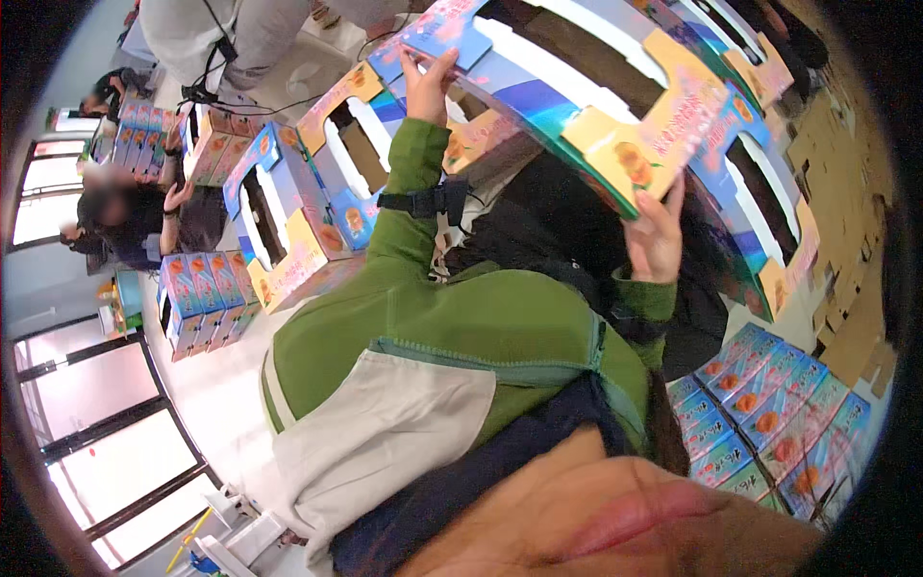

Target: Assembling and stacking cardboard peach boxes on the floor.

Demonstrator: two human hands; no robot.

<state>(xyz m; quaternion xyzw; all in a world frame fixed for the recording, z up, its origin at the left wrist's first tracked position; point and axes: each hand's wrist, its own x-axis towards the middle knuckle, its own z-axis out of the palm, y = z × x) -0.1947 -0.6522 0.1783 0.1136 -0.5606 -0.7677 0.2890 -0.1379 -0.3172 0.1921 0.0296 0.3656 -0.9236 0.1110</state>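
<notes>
Above my lap is a large printed cardboard box [615, 154], blue and yellow with orange fruit pictures and a wide cut-out window; it is tilted, and I hold it between both hands. At its left edge my left hand [430, 85] pinches a blue corner flap, fingers bent over the cardboard. Gripping the lower yellow corner is my right hand [656, 236], its thumb and fingers closed on the edge. Just left of my left forearm stands a similar windowed box [358, 213], and another windowed box [769, 226] is right of my right hand.
Several slim blue boxes [769, 389] are packed in rows at lower right. Another group of upright boxes [202, 303] stands at left, near a co-worker's hand [178, 197]. Flattened brown cardboard [841, 173] covers the floor at far right. A dark cable [260, 106] runs near the top.
</notes>
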